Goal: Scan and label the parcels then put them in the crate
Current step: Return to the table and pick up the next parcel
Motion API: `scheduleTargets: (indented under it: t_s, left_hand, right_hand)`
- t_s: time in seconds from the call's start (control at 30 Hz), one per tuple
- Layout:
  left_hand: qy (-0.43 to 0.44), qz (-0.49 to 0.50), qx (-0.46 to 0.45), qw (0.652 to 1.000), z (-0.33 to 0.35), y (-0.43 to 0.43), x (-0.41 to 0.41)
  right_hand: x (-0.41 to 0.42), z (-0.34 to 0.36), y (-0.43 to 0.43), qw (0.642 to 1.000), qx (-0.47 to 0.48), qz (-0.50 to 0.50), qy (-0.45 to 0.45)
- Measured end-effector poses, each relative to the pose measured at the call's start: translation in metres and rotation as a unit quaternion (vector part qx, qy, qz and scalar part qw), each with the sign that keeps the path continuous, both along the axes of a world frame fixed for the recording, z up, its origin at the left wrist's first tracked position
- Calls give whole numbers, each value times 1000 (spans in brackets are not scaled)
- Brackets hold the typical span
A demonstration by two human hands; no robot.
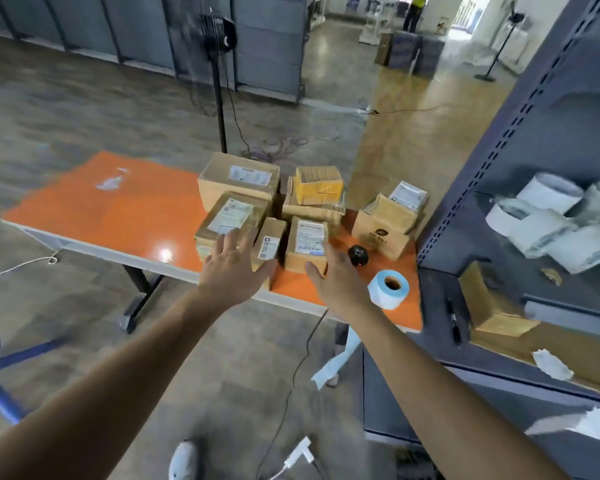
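Ahead, a person stretches both bare arms toward a cluster of taped-shut cardboard parcels (pixel 239 180) at the right end of an orange table (pixel 118 209). The left hand (pixel 231 263) has its fingers spread and relaxed over the front parcels, gripping nothing. The right hand (pixel 336 275) is likewise loose and unclenched, just beside a small upright parcel (pixel 307 242) bearing a white label (whether either hand touches cardboard is unclear). A round black object (pixel 358 255) and a blue-backed label roll (pixel 388 289) lie near the right hand. To the right, a grey shelf unit (pixel 534 133) holds a heap of white paper rolls (pixel 548 216), with a closed brown box (pixel 489 303) below them.
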State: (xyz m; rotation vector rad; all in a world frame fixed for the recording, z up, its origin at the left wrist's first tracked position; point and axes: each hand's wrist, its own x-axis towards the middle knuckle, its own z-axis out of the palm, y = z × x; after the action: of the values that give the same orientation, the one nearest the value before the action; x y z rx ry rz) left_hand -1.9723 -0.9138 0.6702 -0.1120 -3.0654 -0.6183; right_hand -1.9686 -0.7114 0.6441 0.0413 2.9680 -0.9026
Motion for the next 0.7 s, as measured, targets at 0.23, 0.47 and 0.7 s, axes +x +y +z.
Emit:
scheduleTargets:
  t_s: [0.23,0.47,0.7]
  left_hand:
    - [-58,-103,-12,993,-10,-49,-85]
    - [-83,-196,-19,977,-20,-34,-133]
    - [-92,-235,-30,967,-32,-1,-179]
  right_hand:
    - [-50,2,-66,993,-4,-108,-36]
    - [-78,-6,-60,980,5,-186,-72]
    - [-108,-28,-32,968,-3,-230,-100]
